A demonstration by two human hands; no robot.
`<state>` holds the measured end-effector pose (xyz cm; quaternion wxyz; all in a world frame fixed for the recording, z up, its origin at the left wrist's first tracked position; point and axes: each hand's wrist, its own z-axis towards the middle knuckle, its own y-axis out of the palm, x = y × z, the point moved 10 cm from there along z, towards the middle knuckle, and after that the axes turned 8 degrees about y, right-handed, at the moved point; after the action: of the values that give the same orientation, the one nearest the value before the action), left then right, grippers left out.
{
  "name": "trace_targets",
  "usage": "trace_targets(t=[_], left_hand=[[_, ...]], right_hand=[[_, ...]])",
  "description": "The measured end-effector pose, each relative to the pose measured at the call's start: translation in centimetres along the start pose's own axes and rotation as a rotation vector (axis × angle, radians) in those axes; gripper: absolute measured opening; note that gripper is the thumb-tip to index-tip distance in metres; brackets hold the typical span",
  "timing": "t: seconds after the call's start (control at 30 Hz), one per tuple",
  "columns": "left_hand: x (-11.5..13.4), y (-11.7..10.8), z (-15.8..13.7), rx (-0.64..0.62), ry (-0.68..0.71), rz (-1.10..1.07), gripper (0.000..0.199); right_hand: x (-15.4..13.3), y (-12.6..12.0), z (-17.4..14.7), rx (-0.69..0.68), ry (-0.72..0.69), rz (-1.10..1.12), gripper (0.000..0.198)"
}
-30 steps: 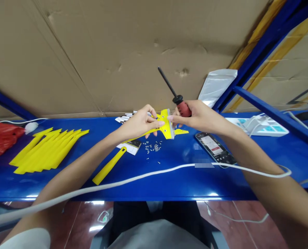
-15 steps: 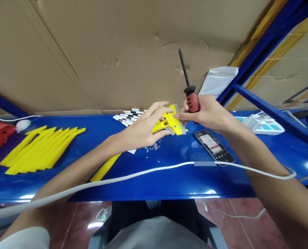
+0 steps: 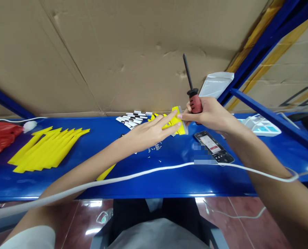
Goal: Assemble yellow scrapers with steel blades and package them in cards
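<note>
Brown cardboard [image 3: 112, 52] rises behind a glossy blue table [image 3: 143, 186], and the phone [image 3: 213, 145] lying on it is my marker. Right hand [image 3: 208, 112] now, just beyond the phone: fingers curled round the red handle of a screwdriver [image 3: 195, 104], shaft pointing up, while thumb and fingertips pinch the edge of a yellow scraper [image 3: 182, 129]. That scraper is up in both hands, beyond the phone and a little to its left. Left hand [image 3: 148, 131], left of the phone: fingers out long, tips against the scraper; whether they really grip it, I can't tell.

Moving outward! Small screws [image 3: 157, 146] lie scattered left of the phone; past them, farther back, a heap of white packets [image 3: 133, 118]. One yellow handle [image 3: 105, 173] peeks from under my forearm, well left of the phone, and farther left comes a row of yellow handles [image 3: 50, 148], then a red bag [image 3: 3, 136]. White cable [image 3: 133, 177] sweeps across on the phone's near side; a power strip [image 3: 269, 129] sits to its right.
</note>
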<state>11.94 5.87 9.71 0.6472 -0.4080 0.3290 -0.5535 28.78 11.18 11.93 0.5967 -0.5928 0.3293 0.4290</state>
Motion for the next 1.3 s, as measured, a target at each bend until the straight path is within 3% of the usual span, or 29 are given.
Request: trace_targets(t=[0.17, 0.3, 0.37, 0.43, 0.57, 0.67, 0.77, 0.93, 1.13, 1.2, 1.3], left_hand=[[1.0, 0.5, -0.4, -0.017, 0.026, 0.082, 0.059], [0.2, -0.2, -1.1, 0.111, -0.011, -0.081, 0.05], [-1.5, -1.2, -1.8, 0.244, -0.107, -0.281, 0.035], [-4.1, -1.8, -3.3, 0.404, -0.289, -0.602, 0.019], [-7.7, -0.7, -7.1, 0.642, -0.594, -1.269, 0.036], [-8.5, -0.6, -9.7, 0.773, -0.677, -1.469, 0.041], [-8.6, -0.3, -11.2, 0.807, -0.74, -1.552, 0.044], [-8.2, 0.5, -11.8, 0.777, -0.845, -1.594, 0.045], [-8.4, 1.2, -12.1, 0.783, -0.912, -1.587, 0.043], [-8.5, 1.5, -12.4, 0.772, -0.931, -1.588, 0.043], [-8.8, 1.8, -12.7, 0.797, -0.934, -1.587, 0.04]], right_hand=[[0.1, 0.5, -0.3, -0.016, 0.002, -0.009, 0.056], [-0.3, 1.2, -0.5, -0.035, -0.006, -0.04, 0.053], [-0.3, 1.3, -0.3, -0.029, 0.012, -0.023, 0.052], [-0.2, 1.3, -0.1, -0.024, 0.02, -0.005, 0.053], [0.6, 1.6, 0.4, 0.007, -0.026, -0.007, 0.055], [2.6, 2.3, 0.9, 0.014, -0.014, 0.105, 0.052], [4.6, 3.2, 1.3, 0.01, 0.011, 0.243, 0.055], [6.5, 3.8, 0.8, 0.059, -0.001, 0.279, 0.05], [7.4, 4.1, -0.2, 0.136, 0.038, 0.028, 0.055], [7.3, 4.9, -0.5, 0.09, 0.022, -0.039, 0.059], [7.2, 7.5, -1.0, -0.128, -0.006, -0.083, 0.063]])
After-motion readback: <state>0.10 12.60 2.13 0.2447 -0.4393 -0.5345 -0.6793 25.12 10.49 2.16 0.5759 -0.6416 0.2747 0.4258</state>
